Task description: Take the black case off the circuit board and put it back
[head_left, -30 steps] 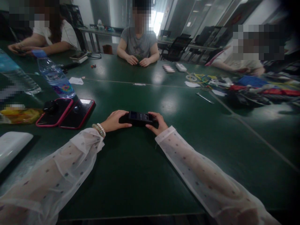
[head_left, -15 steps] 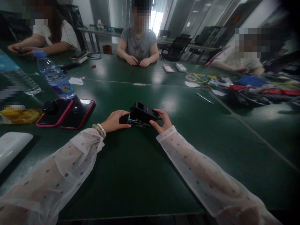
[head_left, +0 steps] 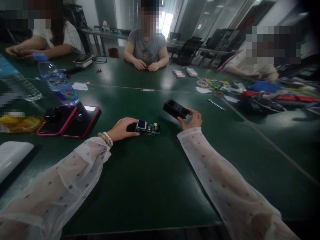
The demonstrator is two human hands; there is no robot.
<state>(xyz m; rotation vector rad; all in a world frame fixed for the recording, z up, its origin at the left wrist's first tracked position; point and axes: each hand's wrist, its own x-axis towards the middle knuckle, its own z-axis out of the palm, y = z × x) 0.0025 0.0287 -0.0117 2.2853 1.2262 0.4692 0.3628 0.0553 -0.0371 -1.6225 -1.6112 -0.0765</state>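
A green circuit board (head_left: pixel 151 128) with a small screen on its left end lies on the dark green table (head_left: pixel 140 183). My left hand (head_left: pixel 123 127) grips the board's left end between thumb and fingers. To the right, my right hand (head_left: pixel 191 119) holds a black plastic cover (head_left: pixel 175 109) by its right end, thumb in front and fingers behind. The cover is tilted and raised off the table, apart from the board. It has a rectangular window and small openings in its top face.
Two phones in red cases (head_left: pixel 81 121) lie at left, beside a water bottle (head_left: pixel 58 83) and a yellow packet (head_left: pixel 21 124). A wrench-like metal tool (head_left: pixel 216 104) and tangled cables (head_left: pixel 212 83) lie at right. A person (head_left: pixel 147 46) sits opposite; others sit at both sides.
The black cover has come off the circuit board; my right hand has carried it up and to the right. The board's screen and parts are now exposed. My left hand has stayed put.
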